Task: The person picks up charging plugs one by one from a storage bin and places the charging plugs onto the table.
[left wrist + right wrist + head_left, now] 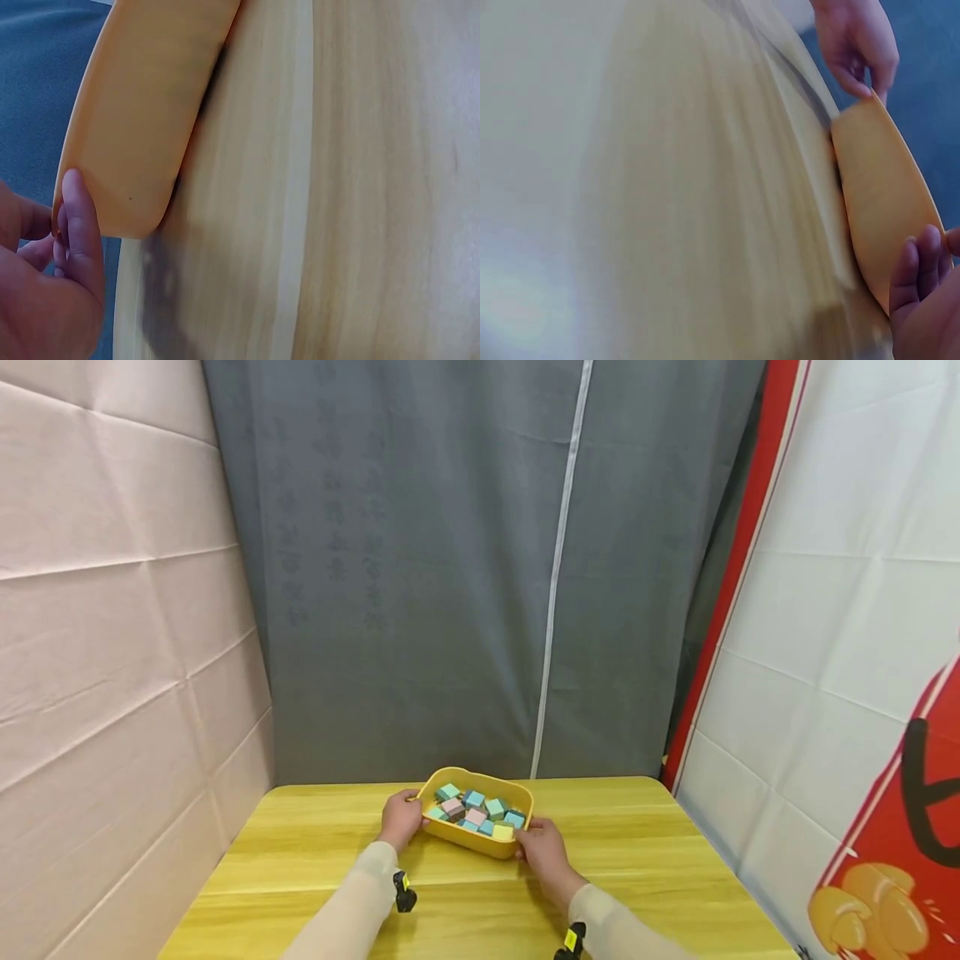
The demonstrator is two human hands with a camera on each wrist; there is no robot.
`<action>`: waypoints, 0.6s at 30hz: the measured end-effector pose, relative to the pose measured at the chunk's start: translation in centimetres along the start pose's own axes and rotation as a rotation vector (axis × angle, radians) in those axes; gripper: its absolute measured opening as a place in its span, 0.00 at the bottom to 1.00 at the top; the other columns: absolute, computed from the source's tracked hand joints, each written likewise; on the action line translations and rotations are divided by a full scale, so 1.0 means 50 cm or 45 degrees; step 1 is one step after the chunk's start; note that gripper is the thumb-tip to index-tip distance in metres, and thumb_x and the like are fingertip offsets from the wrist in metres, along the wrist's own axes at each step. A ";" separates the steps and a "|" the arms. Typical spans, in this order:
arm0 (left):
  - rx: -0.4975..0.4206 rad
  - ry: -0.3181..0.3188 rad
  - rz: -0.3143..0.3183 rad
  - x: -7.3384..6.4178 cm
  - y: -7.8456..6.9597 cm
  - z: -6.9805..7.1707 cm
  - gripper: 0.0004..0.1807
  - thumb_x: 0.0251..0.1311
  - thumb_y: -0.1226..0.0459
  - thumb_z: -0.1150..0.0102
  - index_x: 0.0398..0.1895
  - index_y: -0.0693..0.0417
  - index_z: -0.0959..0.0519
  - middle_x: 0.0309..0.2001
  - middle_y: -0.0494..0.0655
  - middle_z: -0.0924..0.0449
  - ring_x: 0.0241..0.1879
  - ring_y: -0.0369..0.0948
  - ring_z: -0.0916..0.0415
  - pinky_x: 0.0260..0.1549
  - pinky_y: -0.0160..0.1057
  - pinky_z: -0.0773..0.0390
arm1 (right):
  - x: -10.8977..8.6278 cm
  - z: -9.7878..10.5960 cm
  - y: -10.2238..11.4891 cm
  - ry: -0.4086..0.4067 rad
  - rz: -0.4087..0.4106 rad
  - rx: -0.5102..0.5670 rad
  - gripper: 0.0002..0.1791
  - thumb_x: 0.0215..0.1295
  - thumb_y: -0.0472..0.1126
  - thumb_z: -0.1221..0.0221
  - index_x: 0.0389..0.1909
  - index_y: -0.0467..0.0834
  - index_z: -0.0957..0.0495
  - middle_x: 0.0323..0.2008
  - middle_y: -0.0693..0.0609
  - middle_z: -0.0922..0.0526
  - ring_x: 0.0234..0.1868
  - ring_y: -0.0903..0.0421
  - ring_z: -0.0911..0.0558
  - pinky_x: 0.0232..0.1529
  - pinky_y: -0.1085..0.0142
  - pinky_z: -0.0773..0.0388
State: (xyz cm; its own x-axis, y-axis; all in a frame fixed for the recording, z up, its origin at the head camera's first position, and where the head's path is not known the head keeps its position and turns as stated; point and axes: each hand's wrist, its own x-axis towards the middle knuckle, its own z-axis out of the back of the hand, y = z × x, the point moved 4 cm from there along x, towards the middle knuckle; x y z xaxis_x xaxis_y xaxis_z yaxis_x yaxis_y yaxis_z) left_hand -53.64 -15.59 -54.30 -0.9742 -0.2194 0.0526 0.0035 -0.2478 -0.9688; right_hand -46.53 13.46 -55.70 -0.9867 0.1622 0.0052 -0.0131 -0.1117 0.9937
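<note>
A yellow rectangular bin (pixel 468 841) with rounded corners holds several small blocks (pixel 475 816) in green, blue, pink and yellow. My left hand (pixel 401 820) grips its left end, thumb and fingers pinching the rim. At the right front corner my right hand (pixel 543 853) pinches the rim the same way. In the left wrist view the bin's outer wall (pixel 142 112) shows close over the tabletop, with the left hand (pixel 52 277) at its lower corner. The right wrist view shows the right hand (pixel 930 292) at the near end of the bin (pixel 877 180).
The wooden table (pixel 300 860) carries the bin near its far edge. A grey curtain (pixel 450 568) hangs behind it. White cloth walls (pixel 112 610) stand on both sides, the right one with a red printed banner (pixel 900 852). Black wrist cameras (pixel 405 892) sit on both sleeves.
</note>
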 end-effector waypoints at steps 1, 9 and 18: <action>0.000 0.004 0.003 0.001 0.001 0.000 0.25 0.75 0.71 0.50 0.70 0.74 0.22 0.54 0.73 0.18 0.23 0.37 0.19 0.22 0.30 0.17 | -0.008 0.000 0.000 -0.001 0.004 0.009 0.28 0.78 0.36 0.36 0.67 0.24 0.35 0.36 0.43 0.19 0.29 0.55 0.19 0.32 0.66 0.14; 0.042 0.007 0.016 0.011 0.007 0.001 0.22 0.76 0.70 0.48 0.68 0.71 0.19 0.51 0.66 0.16 0.22 0.38 0.18 0.24 0.34 0.14 | -0.055 -0.006 -0.001 0.024 0.027 0.080 0.31 0.76 0.36 0.32 0.65 0.23 0.37 0.32 0.44 0.16 0.25 0.57 0.17 0.29 0.65 0.13; 0.078 -0.005 0.006 0.013 0.004 0.003 0.21 0.75 0.70 0.48 0.65 0.71 0.18 0.53 0.67 0.16 0.23 0.40 0.19 0.24 0.33 0.14 | -0.076 -0.012 -0.003 0.069 -0.012 0.164 0.30 0.77 0.35 0.32 0.65 0.25 0.39 0.37 0.42 0.12 0.27 0.57 0.16 0.31 0.65 0.13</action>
State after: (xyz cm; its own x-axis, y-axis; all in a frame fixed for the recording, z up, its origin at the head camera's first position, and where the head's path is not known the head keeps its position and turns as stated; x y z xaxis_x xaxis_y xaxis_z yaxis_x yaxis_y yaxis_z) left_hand -54.26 -15.91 -54.43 -0.9734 -0.2241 0.0487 0.0222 -0.3036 -0.9525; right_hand -42.90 12.29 -55.92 -0.9940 0.1093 -0.0069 -0.0051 0.0170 0.9998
